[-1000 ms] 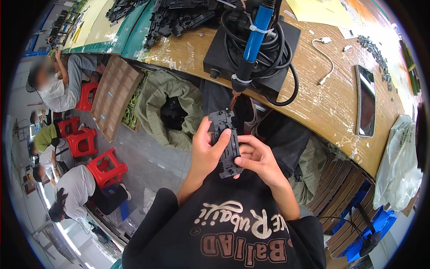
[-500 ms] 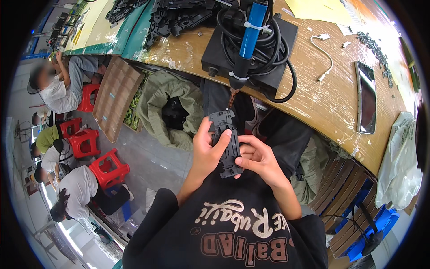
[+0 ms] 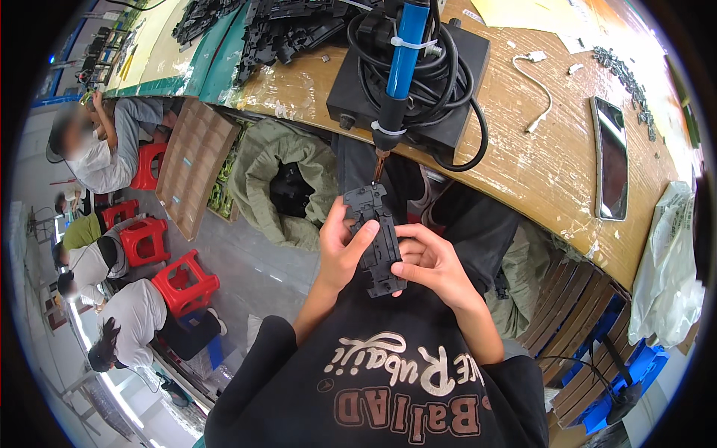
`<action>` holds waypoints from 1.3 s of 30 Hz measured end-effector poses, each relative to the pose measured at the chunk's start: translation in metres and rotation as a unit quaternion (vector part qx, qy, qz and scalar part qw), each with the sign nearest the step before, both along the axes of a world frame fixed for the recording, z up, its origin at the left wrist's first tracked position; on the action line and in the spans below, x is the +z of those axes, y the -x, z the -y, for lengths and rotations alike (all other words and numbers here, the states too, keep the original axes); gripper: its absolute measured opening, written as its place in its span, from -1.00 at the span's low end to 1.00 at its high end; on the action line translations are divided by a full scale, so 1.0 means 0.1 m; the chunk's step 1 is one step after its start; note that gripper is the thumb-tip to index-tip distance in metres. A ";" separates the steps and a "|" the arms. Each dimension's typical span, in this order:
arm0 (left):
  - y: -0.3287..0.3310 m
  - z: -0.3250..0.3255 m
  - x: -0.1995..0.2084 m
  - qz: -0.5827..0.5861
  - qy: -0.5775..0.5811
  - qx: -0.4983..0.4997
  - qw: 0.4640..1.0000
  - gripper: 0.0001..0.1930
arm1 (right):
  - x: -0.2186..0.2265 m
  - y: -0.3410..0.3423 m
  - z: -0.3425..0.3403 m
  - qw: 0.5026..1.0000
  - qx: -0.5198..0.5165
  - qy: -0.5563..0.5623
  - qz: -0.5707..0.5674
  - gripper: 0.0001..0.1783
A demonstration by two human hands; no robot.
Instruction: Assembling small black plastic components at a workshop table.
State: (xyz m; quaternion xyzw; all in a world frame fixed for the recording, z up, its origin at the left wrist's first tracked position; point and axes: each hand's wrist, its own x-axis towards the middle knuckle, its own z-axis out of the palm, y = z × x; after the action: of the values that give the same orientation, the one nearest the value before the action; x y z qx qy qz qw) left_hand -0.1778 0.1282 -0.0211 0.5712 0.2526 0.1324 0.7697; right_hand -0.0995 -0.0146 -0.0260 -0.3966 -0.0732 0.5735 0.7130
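Observation:
A long black moulded plastic part (image 3: 385,250), with ribs and small posts, is held lengthwise between my two hands above my lap. My left hand (image 3: 341,250) grips its left edge, thumb across the face. Along its lower right edge my right hand (image 3: 437,270) pinches it between thumb and curled fingers. A soldering iron (image 3: 404,71) with a blue handle points downward beyond the part. Its copper-coloured tip reaches the part's far end; I cannot tell whether they touch.
Behind the iron, a black box (image 3: 470,82) with coiled cable sits at the table (image 3: 515,160) edge. More black parts (image 3: 280,37) are piled at the back left. A phone (image 3: 611,160), white cable (image 3: 549,97) and plastic bag (image 3: 665,261) lie right. An open green sack (image 3: 258,187) stands left.
The view has shifted slightly, moving the table and iron a little left in the picture. Both hands keep their grip on the black plastic part, which has barely moved.

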 end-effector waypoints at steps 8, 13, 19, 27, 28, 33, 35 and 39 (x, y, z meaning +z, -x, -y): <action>-0.02 0.09 -0.10 -0.045 0.058 -0.008 0.997 -0.64 | -0.06 0.00 0.08 1.000 0.000 0.010 -0.007 -0.58; -0.08 0.20 -0.20 -0.049 0.038 -0.031 0.998 -0.64 | -0.11 0.01 0.22 0.999 -0.017 0.030 -0.033 -0.57; -0.14 0.38 -0.34 -0.056 -0.023 -0.080 0.995 -0.71 | -0.40 0.11 0.41 0.995 -0.067 0.066 0.016 -0.64; -0.30 0.67 -0.61 -0.186 -0.055 -0.283 0.939 -0.66 | -0.75 0.23 1.12 0.899 -0.264 0.285 0.203 -0.64; -0.34 0.69 -0.66 -0.186 -0.072 -0.315 0.928 -0.66 | -0.80 0.24 1.30 0.874 -0.331 0.305 0.186 -0.62; -0.46 0.89 -0.81 -0.222 -0.089 -0.365 0.900 -0.77 | -1.68 0.53 2.44 0.640 -0.504 0.540 0.212 -0.62; -0.53 1.12 -0.92 -0.207 -0.081 -0.397 0.891 -0.80 | -1.90 0.74 2.76 0.578 -0.341 0.694 0.261 -0.62; -0.70 1.81 -1.24 -0.113 -0.171 -0.505 0.839 -0.77 | -2.37 1.03 2.97 0.601 -0.169 0.735 0.264 -0.62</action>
State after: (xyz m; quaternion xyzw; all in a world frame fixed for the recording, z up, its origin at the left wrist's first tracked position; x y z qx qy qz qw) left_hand -0.1079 -0.0529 -0.1449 0.7531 -0.0124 -0.2986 0.5861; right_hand -0.2028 -0.3118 -0.2635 -0.9266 0.2563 0.1730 0.2142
